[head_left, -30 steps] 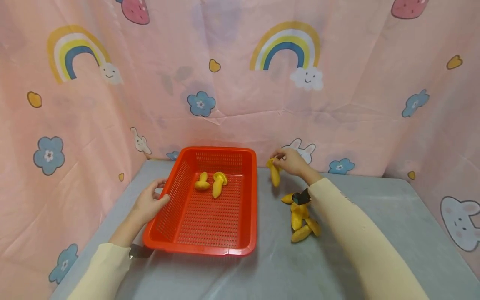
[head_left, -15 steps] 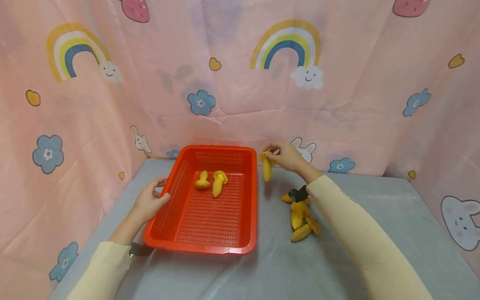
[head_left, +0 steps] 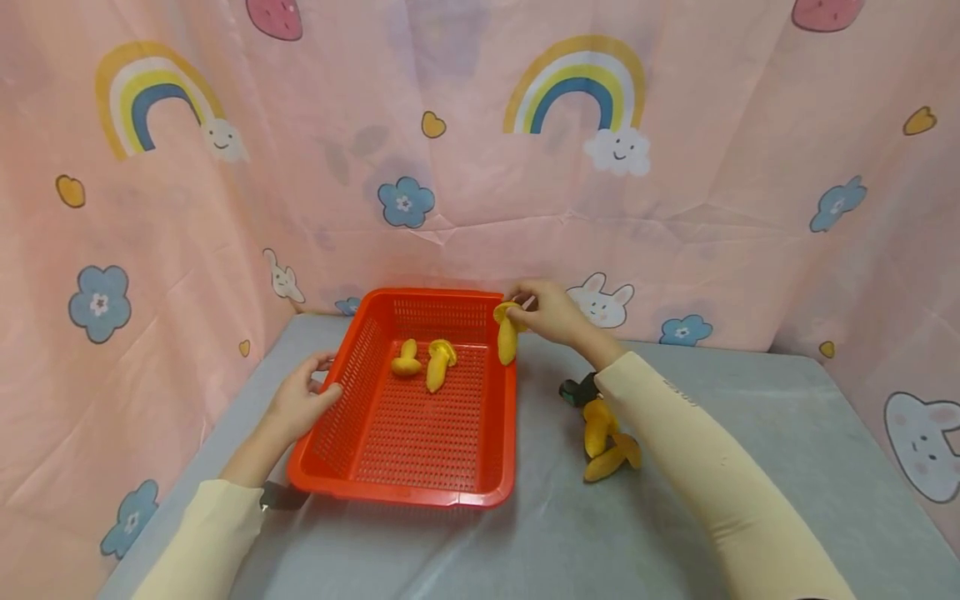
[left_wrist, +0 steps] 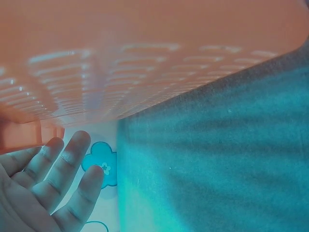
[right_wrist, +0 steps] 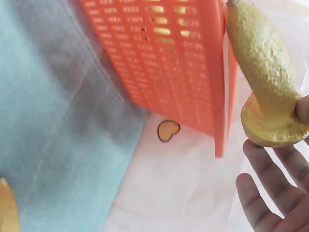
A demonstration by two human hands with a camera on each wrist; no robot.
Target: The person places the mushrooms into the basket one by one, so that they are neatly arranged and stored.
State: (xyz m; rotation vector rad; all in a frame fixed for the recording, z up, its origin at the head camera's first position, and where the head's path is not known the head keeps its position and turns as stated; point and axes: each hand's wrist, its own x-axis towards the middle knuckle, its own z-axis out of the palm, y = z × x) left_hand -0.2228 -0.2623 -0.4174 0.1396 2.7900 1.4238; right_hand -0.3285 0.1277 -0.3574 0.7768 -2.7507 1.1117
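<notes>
My right hand (head_left: 551,311) pinches a yellow mushroom (head_left: 507,337) by its cap, stem hanging down, over the right rim of the red plastic basket (head_left: 480,500). In the right wrist view the same mushroom (right_wrist: 263,63) shows a bumpy stem beside the basket wall (right_wrist: 169,72). At the basket's left side is my left hand (head_left: 296,404), thumb at the rim and fingers loosely extended outside the wall; the left wrist view shows those fingers (left_wrist: 70,166) spread below the rim. Two yellow mushrooms, one (head_left: 406,360) left of the other (head_left: 438,367), lie inside the basket.
Several more yellow mushrooms (head_left: 600,429) lie in a pile on the grey table (head_left: 555,533), right of the basket and partly hidden by a dark wrist camera (head_left: 577,390). A pink patterned curtain (head_left: 480,167) stands behind and at both sides.
My right hand has carried the mushroom leftward from beside the basket to over its right rim. My left hand, the basket and the mushrooms inside have stayed in place.
</notes>
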